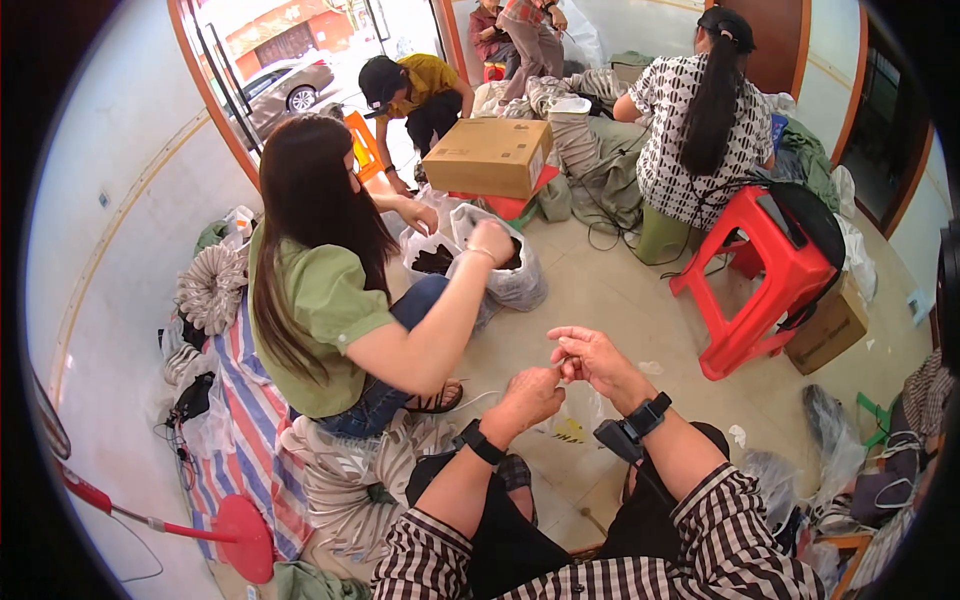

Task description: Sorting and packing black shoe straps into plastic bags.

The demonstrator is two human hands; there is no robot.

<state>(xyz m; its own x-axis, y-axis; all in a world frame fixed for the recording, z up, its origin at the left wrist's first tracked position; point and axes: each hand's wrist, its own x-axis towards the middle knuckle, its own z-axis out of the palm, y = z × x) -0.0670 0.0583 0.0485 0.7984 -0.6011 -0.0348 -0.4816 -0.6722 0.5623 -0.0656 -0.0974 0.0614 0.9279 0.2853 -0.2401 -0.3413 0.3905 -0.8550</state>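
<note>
Over my lap, my left hand (537, 394) and my right hand (598, 364) meet at the fingertips. The left fingers are closed in a pinch. On the right, thumb and fingertips press together while the upper finger points left. Whatever sits between them is too small to make out. Just below the hands, a clear plastic bag (578, 412) with dark and yellow print shows near the floor. Dark bands circle both my wrists, and a black device (620, 440) hangs at the right one.
Left of me a person in a green shirt (315, 300) reaches over white plastic bags (520, 280) of dark pieces. A cardboard box (490, 155) stands beyond. A red stool (765, 275) is at right. Fabric bundles (350, 480) and a striped sheet (245, 400) lie at left. Other people work farther back.
</note>
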